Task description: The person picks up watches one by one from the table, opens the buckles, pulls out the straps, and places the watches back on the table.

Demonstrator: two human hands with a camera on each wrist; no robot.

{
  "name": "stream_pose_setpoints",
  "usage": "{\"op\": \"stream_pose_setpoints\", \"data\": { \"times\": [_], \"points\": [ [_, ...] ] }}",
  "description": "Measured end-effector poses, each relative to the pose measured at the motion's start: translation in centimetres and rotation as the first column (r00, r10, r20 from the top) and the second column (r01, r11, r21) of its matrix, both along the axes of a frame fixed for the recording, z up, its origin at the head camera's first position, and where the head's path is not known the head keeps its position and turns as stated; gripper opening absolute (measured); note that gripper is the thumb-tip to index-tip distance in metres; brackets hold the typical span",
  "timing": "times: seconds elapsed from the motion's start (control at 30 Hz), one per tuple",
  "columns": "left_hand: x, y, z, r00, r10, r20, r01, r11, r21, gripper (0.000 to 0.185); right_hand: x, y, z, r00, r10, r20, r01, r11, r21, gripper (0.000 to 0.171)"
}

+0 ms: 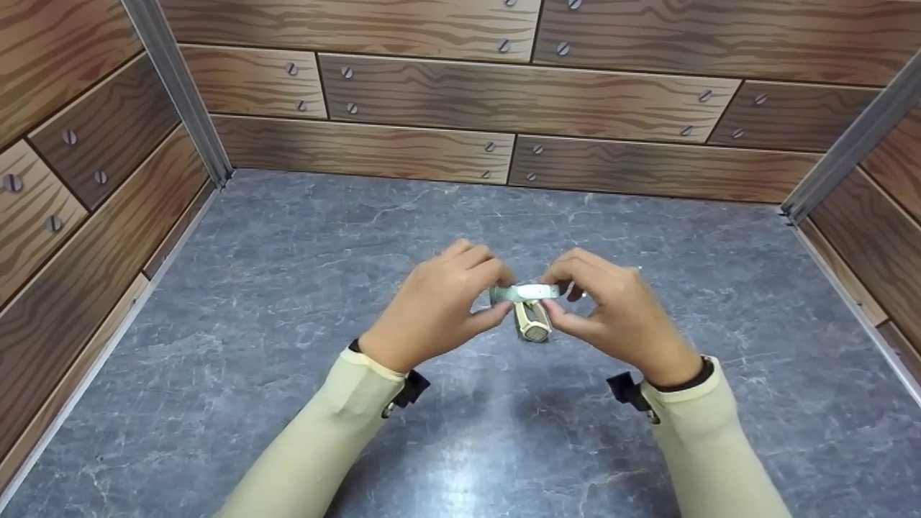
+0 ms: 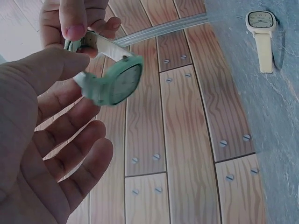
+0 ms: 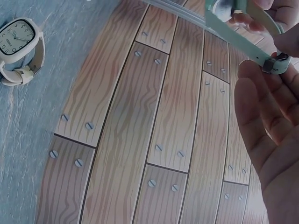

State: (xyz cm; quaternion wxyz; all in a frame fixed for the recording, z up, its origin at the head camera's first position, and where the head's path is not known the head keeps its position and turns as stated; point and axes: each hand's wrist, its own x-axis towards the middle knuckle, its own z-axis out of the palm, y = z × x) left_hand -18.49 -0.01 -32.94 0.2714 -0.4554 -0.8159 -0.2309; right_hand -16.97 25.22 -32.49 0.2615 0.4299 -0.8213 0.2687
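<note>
1. The left hand [image 1: 432, 309] pinches one strap end of a mint-green wristwatch [image 2: 117, 81] between thumb and forefinger; its other fingers [image 2: 70, 154] lie loosely spread below.
2. The right hand [image 1: 619, 313] pinches the opposite strap end, at the metal buckle [image 3: 273, 63], with thumb and fingertips curled over it.
3. The mint-green wristwatch is held between the two hands in the air above the tabletop [image 1: 288, 288], its band stretched roughly level from hand to hand and its round case turned sideways in the left wrist view.
4. Just below the hands in the head view, a cream wristwatch [image 1: 532, 321] with a rounded-square face sits on the tabletop, its strap closed in a loop; the wrist views show it alone on the surface, apart from both hands.
5. Both forearms wear pale yellow sleeves [image 1: 331, 424] with dark wrist mounts.
6. The grey marble-patterned tabletop is enclosed by wood-plank-printed walls [image 1: 504, 93] with screw heads and metal corner strips.
</note>
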Motion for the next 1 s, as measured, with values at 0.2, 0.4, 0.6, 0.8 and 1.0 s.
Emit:
{"op": "stream_pose_setpoints", "data": {
  "times": [0.2, 0.4, 0.6, 0.8, 1.0],
  "points": [
    [0.1, 0.8, 0.3, 1.000, -0.031, 0.000, 0.031, 1.000, -0.004, 0.013, 0.2, -0.1, 0.0, 1.000, -0.016, -0.001, 0.016, 1.000, 0.000, 0.015],
    [0.3, 1.3, 0.6, 1.000, -0.007, -0.001, 0.007, 1.000, -0.007, 0.006, 0.2, -0.1, 0.0, 0.999, -0.032, 0.028, 0.032, 0.999, -0.017, 0.013],
    [0.6, 1.0, 0.9, 1.000, -0.004, 0.001, 0.004, 1.000, -0.023, 0.008, 0.3, 0.0, 0.0, 0.996, -0.026, 0.081, 0.029, 0.999, -0.036, 0.018],
    [0.6, 0.5, 1.1, 1.000, -0.022, 0.019, 0.023, 0.999, -0.044, 0.008, 0.3, 0.0, 0.0, 0.998, 0.000, 0.068, 0.004, 0.999, -0.051, 0.015],
    [0.7, 0.1, 1.0, 0.999, -0.025, 0.029, 0.027, 0.998, -0.054, 0.007, 0.1, -0.4, 0.0, 0.999, 0.053, -0.014, -0.053, 0.998, -0.046, 0.014]
  ]
}}
